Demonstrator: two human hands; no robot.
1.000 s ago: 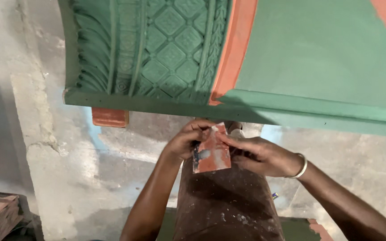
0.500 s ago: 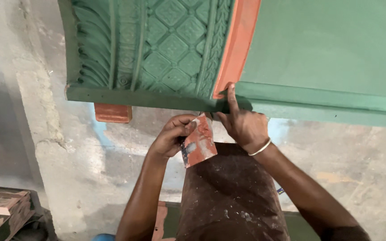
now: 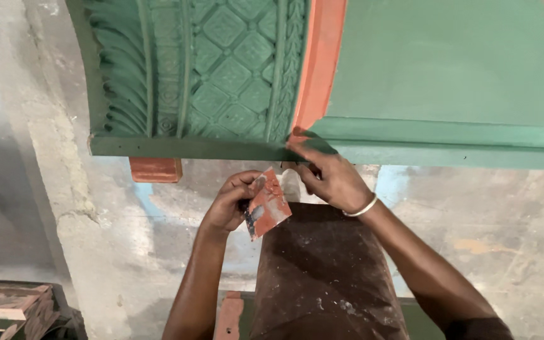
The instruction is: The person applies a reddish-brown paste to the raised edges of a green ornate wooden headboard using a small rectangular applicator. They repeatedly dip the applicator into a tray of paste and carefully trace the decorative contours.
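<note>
My left hand [image 3: 229,204] grips a small putty knife [image 3: 267,204] whose blade is smeared with red-orange filler. My right hand [image 3: 328,176], with a pale bangle on the wrist, reaches up with a fingertip pressed against the lower edge of a green carved wooden panel [image 3: 221,82], right where its orange-red band [image 3: 319,63] meets the bottom rail. The two hands are close together, just below the panel's edge.
A dark brown dusty cloth over my knee [image 3: 322,277] fills the lower middle. An orange-red block foot [image 3: 155,169] sits under the panel's left end. Grey concrete floor [image 3: 492,220] lies around, and stacked wood pieces [image 3: 14,308] sit at bottom left.
My right hand left the knife, rose to the panel's lower edge and now rubs a fingertip slightly left along it. The left hand keeps the knife, tilted a little more.
</note>
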